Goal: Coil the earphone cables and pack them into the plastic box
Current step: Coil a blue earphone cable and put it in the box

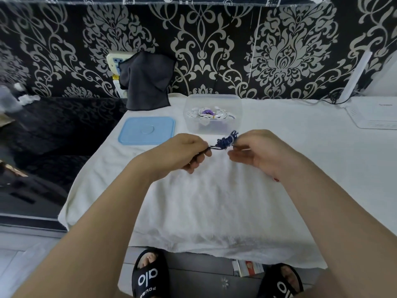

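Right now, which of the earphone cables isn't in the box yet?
The dark blue cable, held between the left hand and right hand above the white towel. The white and purple ones already lie inside the clear plastic box.

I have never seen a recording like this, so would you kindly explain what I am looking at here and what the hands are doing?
There is no machine here: a person wears a camera on the head, and it looks forward and down, so you see their own two arms reaching out, and their slippered feet at the bottom. The wide lens bends the edges.

In front is a table covered by a white towel. At its far side stands a clear plastic box, open, with white and purple coiled earphones already inside. Its blue lid lies flat to the left of it. A dark cloth hangs against the patterned wall behind.

The left hand and right hand together hold a dark blue cable bundled up above the towel, each pinching one end of the bundle.
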